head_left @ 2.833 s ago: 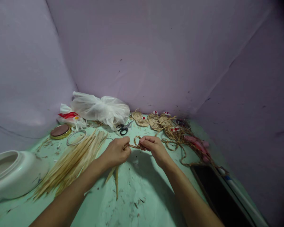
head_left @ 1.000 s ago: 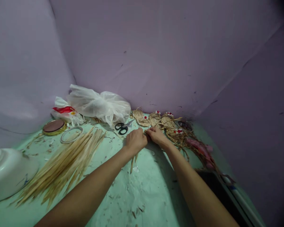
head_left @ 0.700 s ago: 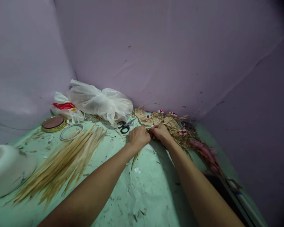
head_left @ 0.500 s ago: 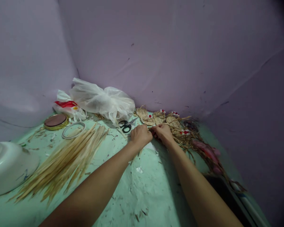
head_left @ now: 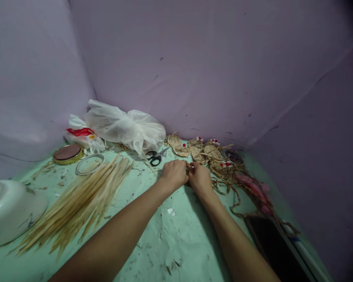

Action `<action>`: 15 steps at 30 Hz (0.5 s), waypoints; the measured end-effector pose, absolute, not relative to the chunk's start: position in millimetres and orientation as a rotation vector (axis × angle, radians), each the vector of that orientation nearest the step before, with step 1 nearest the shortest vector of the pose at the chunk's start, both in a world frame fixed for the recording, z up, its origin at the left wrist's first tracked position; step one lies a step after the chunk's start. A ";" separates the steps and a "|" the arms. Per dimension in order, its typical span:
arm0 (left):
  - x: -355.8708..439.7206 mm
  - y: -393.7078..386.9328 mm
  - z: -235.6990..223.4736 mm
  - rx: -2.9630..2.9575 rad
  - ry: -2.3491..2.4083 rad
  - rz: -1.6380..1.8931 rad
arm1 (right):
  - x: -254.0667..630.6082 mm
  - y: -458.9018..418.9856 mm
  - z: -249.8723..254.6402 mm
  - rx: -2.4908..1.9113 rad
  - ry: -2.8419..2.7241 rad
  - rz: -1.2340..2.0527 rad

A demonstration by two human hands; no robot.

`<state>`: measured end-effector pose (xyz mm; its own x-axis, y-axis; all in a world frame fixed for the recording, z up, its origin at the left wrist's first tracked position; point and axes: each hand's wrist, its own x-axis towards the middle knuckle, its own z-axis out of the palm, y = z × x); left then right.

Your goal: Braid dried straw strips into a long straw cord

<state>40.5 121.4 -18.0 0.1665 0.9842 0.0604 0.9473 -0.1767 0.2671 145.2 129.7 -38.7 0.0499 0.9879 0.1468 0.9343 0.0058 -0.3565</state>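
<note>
Pale purple walls [head_left: 194, 70] rise behind a green surface [head_left: 164, 235] littered with fibre scraps [head_left: 168, 270]. Around its middle, my left hand [head_left: 175, 174] is curled into a fist and my right hand [head_left: 200, 178] pinches in against it, both closed on a bit of fibre cord [head_left: 188, 168] — mostly hidden, so I can't tell its shape. Handling it well, I'd say, means a firm left grip, small right-finger moves and even tension. Straw strips [head_left: 76, 199] lie to the left, scissors [head_left: 159, 154] just beyond my left hand — woven pieces [head_left: 195, 150] along the far side.
</note>
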 end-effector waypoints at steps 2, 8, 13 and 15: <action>39.0 121.7 -17.8 2.253 1.894 0.323 | 143.0 119.8 -39.7 -2.010 -1.888 0.196; 36.7 123.5 -20.2 2.262 1.882 0.338 | 142.1 103.7 -40.5 -1.906 -1.977 0.228; 32.3 129.9 -24.0 2.195 1.877 0.323 | 140.6 93.4 -39.1 -1.872 -2.012 0.229; 30.5 133.2 -25.2 2.162 1.871 0.342 | 139.2 88.7 -37.8 -1.872 -2.005 0.249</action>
